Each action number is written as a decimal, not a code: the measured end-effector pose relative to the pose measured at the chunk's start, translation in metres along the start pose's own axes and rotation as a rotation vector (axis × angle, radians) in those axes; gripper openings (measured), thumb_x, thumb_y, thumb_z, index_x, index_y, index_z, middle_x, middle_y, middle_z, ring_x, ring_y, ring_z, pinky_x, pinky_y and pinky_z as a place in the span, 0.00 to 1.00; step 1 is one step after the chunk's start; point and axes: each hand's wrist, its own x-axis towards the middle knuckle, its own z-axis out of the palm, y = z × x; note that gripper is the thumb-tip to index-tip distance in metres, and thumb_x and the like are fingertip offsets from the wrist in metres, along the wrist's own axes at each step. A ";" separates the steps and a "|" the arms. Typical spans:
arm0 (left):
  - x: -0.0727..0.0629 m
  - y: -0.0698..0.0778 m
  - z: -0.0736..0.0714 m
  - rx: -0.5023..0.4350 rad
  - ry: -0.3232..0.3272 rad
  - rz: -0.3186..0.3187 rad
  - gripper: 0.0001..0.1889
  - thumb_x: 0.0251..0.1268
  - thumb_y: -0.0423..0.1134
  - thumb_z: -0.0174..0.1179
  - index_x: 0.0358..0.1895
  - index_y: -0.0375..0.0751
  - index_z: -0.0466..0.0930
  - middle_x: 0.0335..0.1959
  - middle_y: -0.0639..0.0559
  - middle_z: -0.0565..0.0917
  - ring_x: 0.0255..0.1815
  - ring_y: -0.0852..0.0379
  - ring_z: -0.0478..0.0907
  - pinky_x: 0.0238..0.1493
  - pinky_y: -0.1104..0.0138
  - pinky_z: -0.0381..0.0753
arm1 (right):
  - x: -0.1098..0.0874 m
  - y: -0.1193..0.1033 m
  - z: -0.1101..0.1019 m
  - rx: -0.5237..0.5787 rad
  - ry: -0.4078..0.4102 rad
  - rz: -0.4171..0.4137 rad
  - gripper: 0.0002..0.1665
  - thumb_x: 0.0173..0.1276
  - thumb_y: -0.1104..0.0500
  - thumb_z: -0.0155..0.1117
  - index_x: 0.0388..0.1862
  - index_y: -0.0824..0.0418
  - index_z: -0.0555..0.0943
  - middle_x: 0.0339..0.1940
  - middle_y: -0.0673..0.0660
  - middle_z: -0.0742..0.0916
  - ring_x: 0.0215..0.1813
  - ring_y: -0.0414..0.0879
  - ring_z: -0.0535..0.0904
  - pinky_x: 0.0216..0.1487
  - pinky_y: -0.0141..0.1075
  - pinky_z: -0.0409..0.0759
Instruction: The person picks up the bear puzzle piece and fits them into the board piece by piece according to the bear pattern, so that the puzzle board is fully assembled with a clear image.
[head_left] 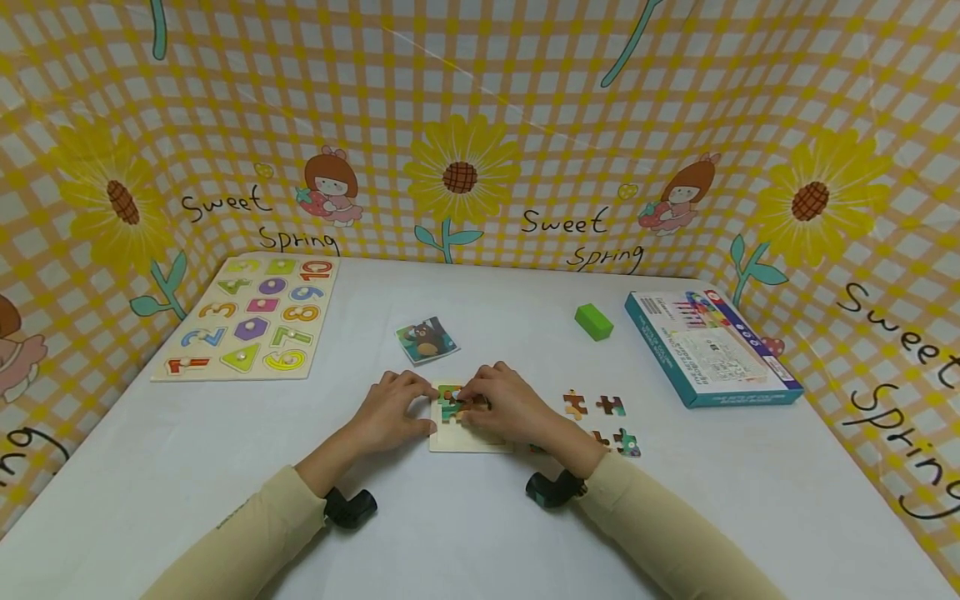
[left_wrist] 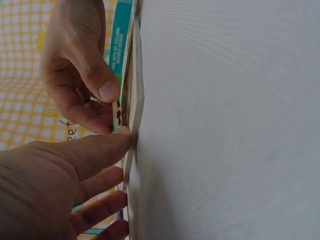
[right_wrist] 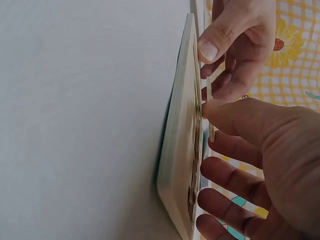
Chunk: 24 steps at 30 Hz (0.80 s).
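Note:
A small pale wooden puzzle tray (head_left: pixel 450 441) lies in the middle of the table, its upper left holding several joined picture pieces (head_left: pixel 448 407). At its left edge my left hand (head_left: pixel 390 414) rests with the thumb and fingertips against the rim, the fingers fairly straight. My right hand (head_left: pixel 504 402) is over the tray, pinching a thin jigsaw piece (right_wrist: pixel 210 134) between thumb and forefinger. In the right wrist view that piece stands just off the tray's face. Much of the tray's right part is hidden under the right hand.
Several loose jigsaw pieces (head_left: pixel 611 406) lie right of the tray, some partly behind my right forearm. Beyond it are a bear picture card (head_left: pixel 426 342) and a green block (head_left: pixel 594 322). A number board (head_left: pixel 240 333) lies far left, a flat teal-sided box (head_left: pixel 708 350) far right.

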 end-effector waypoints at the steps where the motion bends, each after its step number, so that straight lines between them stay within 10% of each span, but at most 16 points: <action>1: 0.000 0.000 0.000 -0.002 0.000 -0.001 0.21 0.52 0.45 0.69 0.51 0.47 0.80 0.55 0.49 0.77 0.55 0.48 0.66 0.54 0.52 0.65 | 0.001 0.000 0.000 -0.003 -0.002 0.000 0.15 0.57 0.51 0.70 0.43 0.53 0.86 0.40 0.51 0.84 0.40 0.43 0.69 0.42 0.35 0.67; 24: 0.001 0.001 0.001 0.001 0.000 -0.006 0.22 0.51 0.45 0.69 0.51 0.46 0.80 0.55 0.49 0.77 0.54 0.48 0.66 0.54 0.53 0.66 | 0.003 -0.001 0.006 -0.046 -0.001 -0.010 0.15 0.56 0.48 0.71 0.42 0.51 0.86 0.39 0.50 0.83 0.38 0.42 0.68 0.41 0.34 0.65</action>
